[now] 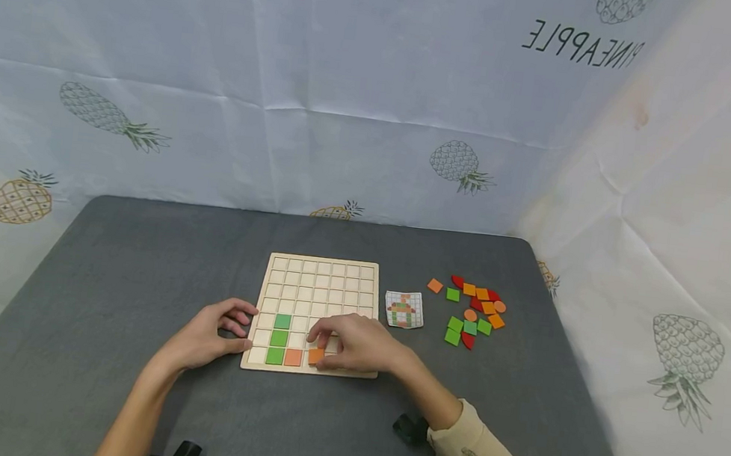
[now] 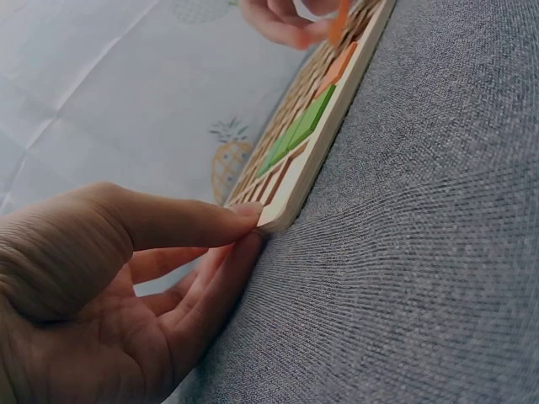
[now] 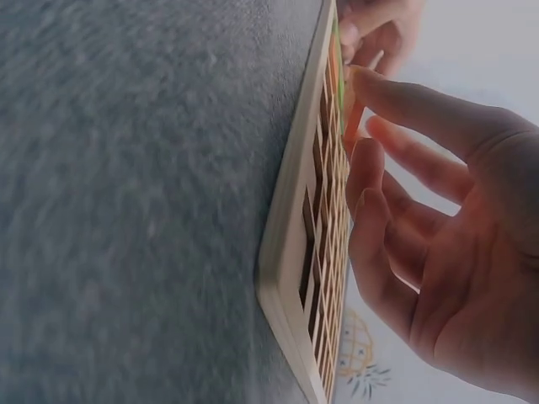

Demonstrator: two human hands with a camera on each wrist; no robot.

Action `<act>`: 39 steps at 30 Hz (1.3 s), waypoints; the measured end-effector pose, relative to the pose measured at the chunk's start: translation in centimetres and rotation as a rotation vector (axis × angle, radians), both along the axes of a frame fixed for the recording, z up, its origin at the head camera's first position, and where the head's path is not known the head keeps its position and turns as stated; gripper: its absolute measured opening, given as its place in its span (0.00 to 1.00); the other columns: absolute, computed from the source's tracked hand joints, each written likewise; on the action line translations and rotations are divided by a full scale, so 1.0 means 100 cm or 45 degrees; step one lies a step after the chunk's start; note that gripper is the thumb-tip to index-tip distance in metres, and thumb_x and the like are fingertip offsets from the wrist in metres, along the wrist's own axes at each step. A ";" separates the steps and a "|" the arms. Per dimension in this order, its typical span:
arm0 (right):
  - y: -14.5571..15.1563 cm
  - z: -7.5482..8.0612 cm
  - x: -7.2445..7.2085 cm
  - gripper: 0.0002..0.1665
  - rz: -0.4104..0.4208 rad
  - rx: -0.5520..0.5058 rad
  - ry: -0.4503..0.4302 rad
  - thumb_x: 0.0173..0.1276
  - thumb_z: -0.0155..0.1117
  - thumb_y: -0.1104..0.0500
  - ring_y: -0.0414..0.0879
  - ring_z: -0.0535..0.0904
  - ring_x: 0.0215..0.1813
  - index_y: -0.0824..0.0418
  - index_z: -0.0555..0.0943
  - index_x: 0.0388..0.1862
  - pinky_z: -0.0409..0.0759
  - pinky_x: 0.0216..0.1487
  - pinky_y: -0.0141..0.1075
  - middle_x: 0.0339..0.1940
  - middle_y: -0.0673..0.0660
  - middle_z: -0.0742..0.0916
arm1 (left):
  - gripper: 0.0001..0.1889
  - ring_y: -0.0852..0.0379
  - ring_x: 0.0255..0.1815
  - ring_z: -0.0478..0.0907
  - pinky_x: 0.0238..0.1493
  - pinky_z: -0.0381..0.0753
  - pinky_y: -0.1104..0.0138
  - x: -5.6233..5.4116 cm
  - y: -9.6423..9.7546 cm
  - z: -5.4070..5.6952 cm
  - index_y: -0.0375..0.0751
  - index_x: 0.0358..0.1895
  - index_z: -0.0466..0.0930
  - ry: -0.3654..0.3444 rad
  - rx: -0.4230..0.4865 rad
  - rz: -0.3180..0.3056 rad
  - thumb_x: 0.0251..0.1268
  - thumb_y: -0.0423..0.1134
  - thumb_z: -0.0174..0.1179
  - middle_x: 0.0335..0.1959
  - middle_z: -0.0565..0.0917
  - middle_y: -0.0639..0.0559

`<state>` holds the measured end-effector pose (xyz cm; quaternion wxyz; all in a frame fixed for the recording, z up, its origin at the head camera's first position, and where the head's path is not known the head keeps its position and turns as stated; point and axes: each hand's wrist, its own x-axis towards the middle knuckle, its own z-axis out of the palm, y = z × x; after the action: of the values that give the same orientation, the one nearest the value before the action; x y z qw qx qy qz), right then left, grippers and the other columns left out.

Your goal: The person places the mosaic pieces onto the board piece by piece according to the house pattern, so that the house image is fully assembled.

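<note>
A wooden grid board (image 1: 322,281) lies on the grey table. At its left edge, my left hand (image 1: 210,332) grips the near corner, its thumb on top, as the left wrist view shows. Over the near row, my right hand (image 1: 357,344) pinches an orange square tile (image 1: 315,356) between thumb and fingers; the tile stands tilted in the right wrist view. Left of that tile sits a salmon-orange square tile (image 1: 293,357). Several green square tiles (image 1: 278,338) form a column in the board's second column from the left. My right hand hides some cells.
Right of the board lies a small pattern card (image 1: 404,310). Beyond it are loose tiles: green squares (image 1: 453,336), orange squares (image 1: 495,321), orange circles (image 1: 499,306) and red curved pieces (image 1: 467,340). A pineapple-print cloth (image 1: 356,69) hangs behind the table.
</note>
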<state>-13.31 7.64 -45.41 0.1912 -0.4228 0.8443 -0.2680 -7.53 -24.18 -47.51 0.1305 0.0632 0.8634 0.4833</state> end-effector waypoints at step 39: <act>0.044 0.015 -0.025 0.25 -0.329 -0.179 -0.126 0.70 0.80 0.56 0.37 0.79 0.27 0.60 0.85 0.63 0.79 0.31 0.31 0.49 0.57 0.90 | 0.29 0.56 0.46 0.81 0.46 0.81 0.69 0.000 0.001 0.000 0.32 0.67 0.77 -0.015 -0.001 0.019 0.65 0.32 0.77 0.54 0.81 0.38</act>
<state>-15.85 12.06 -43.89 0.1664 -0.3093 0.8604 -0.3693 -7.55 -24.11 -47.53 0.1319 0.0537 0.8633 0.4841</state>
